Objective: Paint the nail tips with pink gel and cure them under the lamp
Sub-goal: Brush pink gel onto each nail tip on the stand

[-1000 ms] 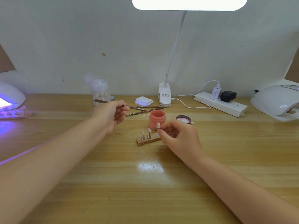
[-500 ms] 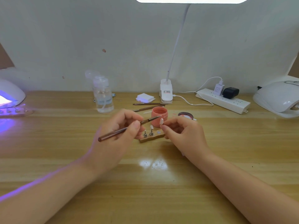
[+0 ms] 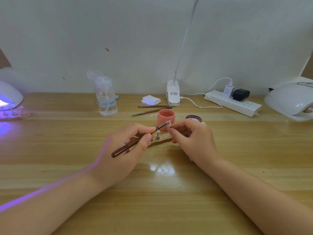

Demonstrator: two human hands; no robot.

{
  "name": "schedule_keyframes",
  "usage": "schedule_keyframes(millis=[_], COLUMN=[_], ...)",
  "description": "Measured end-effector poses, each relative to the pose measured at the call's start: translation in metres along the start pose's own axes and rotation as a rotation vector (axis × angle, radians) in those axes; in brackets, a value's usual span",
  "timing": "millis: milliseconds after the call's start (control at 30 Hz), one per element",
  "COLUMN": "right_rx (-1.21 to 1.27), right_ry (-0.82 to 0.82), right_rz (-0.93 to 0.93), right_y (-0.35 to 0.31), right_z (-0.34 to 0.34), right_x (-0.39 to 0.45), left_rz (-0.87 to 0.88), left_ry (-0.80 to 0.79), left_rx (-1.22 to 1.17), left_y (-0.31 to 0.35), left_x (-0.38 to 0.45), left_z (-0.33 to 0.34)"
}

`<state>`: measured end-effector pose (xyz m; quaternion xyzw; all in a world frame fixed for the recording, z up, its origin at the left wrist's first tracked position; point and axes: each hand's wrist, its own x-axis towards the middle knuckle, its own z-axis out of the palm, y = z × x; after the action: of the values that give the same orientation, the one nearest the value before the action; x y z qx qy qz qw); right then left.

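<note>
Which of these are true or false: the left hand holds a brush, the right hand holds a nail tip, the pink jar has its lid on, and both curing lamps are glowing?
1. The left hand holds a brush. True.
2. The right hand pinches a nail tip. True.
3. The pink jar has its lid on. False: it stands open, and its lid lies beside it.
4. Both curing lamps glow. False: only the left lamp shines purple; the right lamp looks dark.

Your left hand and right hand are totally bare, no gloves, rings or watch showing. Both forearms are uncovered right down to the frame edge, no sleeves visible. Fingernails look short and plain.
</note>
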<state>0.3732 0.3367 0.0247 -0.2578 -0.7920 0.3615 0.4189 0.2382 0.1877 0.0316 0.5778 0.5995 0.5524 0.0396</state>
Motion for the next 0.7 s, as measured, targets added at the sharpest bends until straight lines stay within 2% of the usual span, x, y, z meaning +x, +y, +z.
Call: schedule_keyframes(millis=[267, 700], right_rx=[0.008, 0.010], right_ry=[-0.002, -0.022], right_rz=[0.031, 0.027], right_y=[-0.0001, 0.0006], right_z=[0.0003, 0.0000], right_x=[0.0005, 0.0008], left_rz=[-0.019, -0.055], left_ry=[0.065, 0.067], left_rx=[-0.096, -0.060], left_y=[0.0017, 0.0033], left_x=[-0.0015, 0.0003], left_z=[0.0017, 0.0038])
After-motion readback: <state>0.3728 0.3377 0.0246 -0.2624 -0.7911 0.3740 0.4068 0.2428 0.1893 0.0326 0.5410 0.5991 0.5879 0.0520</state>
